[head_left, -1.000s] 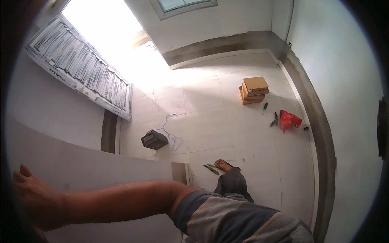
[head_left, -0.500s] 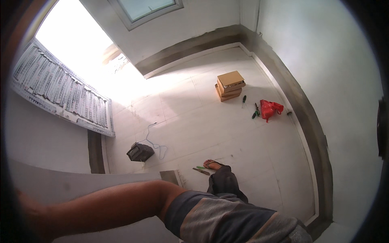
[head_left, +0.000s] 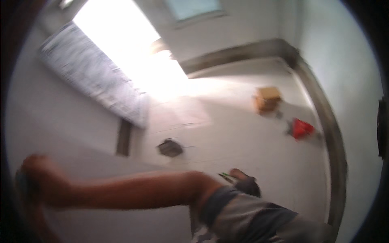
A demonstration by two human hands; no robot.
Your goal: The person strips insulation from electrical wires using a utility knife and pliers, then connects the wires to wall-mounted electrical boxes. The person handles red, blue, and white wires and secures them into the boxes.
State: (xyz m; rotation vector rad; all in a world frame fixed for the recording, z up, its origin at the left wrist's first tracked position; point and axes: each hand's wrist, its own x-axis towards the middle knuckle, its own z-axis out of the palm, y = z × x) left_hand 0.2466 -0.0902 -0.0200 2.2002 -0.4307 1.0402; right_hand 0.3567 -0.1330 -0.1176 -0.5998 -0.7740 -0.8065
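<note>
My right arm, bare below a grey striped sleeve, stretches out to the left rim of the view. At its end my right hand is closed, fingers curled round something dark and greyish that blur and the rim keep me from making out. Just below it, part of what looks like my left forearm rises from the lower left edge; its fingers are hidden. Behind both arms is a pale wall surface. My foot is on the floor, with a green-marked slim tool beside it.
A dark box-shaped bag stands on the tiled floor. Farther right are stacked brown cardboard boxes and a red plastic bag. A patterned door panel stands open beside the bright doorway. Bare cement runs along the wall base.
The view has swung, so the room's things appear farther right, and it is blurred. My right hand has come up into view at the left rim, with part of another forearm below it.
</note>
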